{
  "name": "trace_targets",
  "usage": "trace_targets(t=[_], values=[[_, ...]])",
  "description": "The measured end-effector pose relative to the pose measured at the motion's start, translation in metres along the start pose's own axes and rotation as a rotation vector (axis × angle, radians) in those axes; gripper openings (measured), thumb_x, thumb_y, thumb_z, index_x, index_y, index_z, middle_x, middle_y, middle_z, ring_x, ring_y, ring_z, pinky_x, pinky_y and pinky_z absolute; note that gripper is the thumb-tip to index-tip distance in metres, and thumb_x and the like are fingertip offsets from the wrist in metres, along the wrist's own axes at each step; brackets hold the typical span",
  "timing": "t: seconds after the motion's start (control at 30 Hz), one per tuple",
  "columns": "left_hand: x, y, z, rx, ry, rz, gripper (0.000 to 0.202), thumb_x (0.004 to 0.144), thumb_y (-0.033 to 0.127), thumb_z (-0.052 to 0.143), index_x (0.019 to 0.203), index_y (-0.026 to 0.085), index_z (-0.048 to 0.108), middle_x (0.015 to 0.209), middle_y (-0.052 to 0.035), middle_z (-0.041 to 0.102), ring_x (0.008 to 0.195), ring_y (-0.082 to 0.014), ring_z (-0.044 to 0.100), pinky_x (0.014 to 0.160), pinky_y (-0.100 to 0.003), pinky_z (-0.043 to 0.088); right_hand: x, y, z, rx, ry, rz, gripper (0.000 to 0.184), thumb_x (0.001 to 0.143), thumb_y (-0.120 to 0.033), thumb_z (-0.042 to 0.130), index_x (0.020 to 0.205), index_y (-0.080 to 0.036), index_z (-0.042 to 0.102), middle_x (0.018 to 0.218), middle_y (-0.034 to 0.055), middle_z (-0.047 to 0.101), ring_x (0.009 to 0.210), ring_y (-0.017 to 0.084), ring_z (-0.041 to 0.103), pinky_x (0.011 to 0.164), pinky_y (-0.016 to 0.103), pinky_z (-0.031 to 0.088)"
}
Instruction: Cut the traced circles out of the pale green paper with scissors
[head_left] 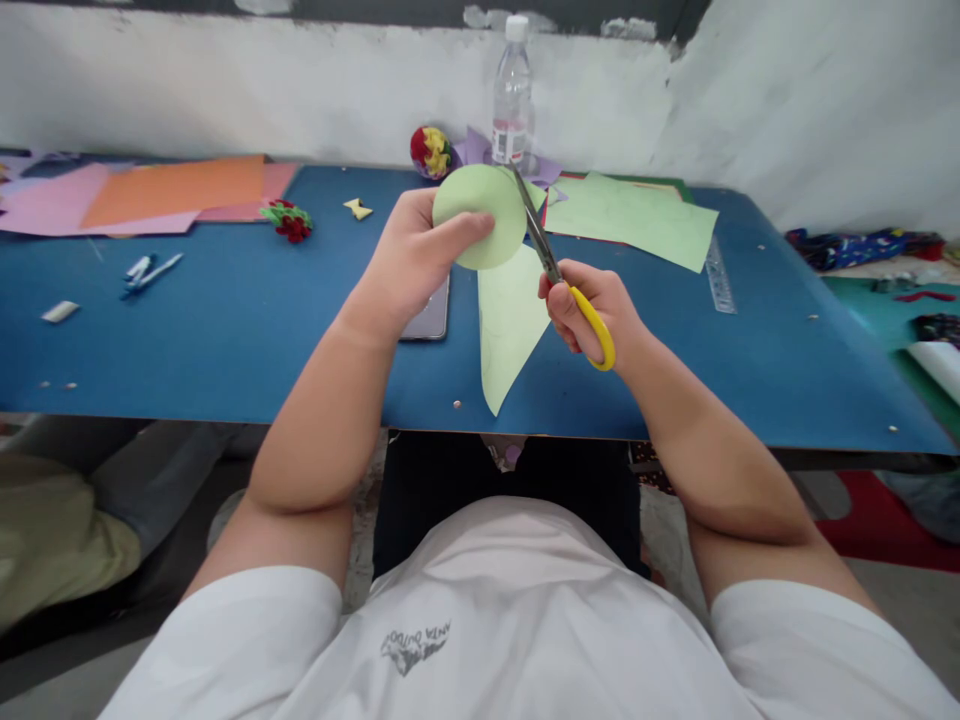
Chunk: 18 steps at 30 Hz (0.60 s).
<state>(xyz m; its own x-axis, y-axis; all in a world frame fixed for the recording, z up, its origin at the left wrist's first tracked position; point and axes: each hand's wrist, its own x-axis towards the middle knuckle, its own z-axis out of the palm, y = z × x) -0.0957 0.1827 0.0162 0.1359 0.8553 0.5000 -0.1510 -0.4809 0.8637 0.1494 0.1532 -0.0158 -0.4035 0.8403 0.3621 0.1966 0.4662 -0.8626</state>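
Observation:
Between the thumb and fingers of my left hand point(416, 250) is a round light-green paper disc point(472, 195), held up above the table. My right hand point(589, 305) grips a pair of scissors point(546, 250) with yellow handles, its blades pointing up and left at the disc's right edge. A strip of green paper shows behind the blades. Below the disc a pointed green paper sheet point(510, 330) hangs or lies over the table; which of these I cannot tell. Part of a grey flat device point(429, 318) shows under my left wrist.
On the blue table point(315, 340) a clear bottle point(513, 95) stands at the back near a colourful ball point(430, 150). Green sheets point(637, 215) and a ruler point(720, 275) lie right; orange paper point(176, 192), pens point(150, 272) and an eraser point(60, 312) left. Another person sits at left.

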Motion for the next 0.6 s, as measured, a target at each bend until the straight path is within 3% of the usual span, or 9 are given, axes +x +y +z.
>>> trace_targets(t=[0.27, 0.47, 0.6], values=[[0.0005, -0.0008, -0.0011, -0.009, -0.005, -0.01, 0.019, 0.089, 0.031, 0.088, 0.079, 0.016, 0.083, 0.075, -0.0034, 0.069, 0.065, -0.0131, 0.057, 0.062, -0.028, 0.047, -0.0006, -0.0016, 0.0007, 0.012, -0.005, 0.007, 0.079, 0.089, -0.102, 0.068, 0.09, -0.024, 0.062, 0.063, -0.0033, 0.045, 0.055, 0.012, 0.038, 0.05, 0.031, 0.03], [-0.0011, -0.0036, -0.0027, -0.041, -0.04, -0.014, 0.02, 0.096, 0.03, 0.087, 0.085, 0.014, 0.081, 0.081, -0.0048, 0.072, 0.071, -0.0162, 0.067, 0.073, -0.031, 0.059, -0.0018, -0.0016, 0.0007, 0.039, -0.023, 0.038, 0.078, 0.089, -0.102, 0.069, 0.092, -0.025, 0.062, 0.056, -0.0057, 0.045, 0.046, 0.012, 0.04, 0.043, 0.031, 0.031], [-0.0017, -0.0034, -0.0036, -0.003, -0.031, -0.033, 0.019, 0.097, 0.03, 0.086, 0.087, 0.016, 0.08, 0.081, -0.0035, 0.07, 0.073, -0.0164, 0.069, 0.073, -0.03, 0.059, -0.0019, -0.0011, 0.001, 0.038, -0.027, 0.045, 0.078, 0.089, -0.102, 0.068, 0.092, -0.025, 0.062, 0.055, -0.006, 0.045, 0.043, 0.012, 0.041, 0.042, 0.031, 0.033]])
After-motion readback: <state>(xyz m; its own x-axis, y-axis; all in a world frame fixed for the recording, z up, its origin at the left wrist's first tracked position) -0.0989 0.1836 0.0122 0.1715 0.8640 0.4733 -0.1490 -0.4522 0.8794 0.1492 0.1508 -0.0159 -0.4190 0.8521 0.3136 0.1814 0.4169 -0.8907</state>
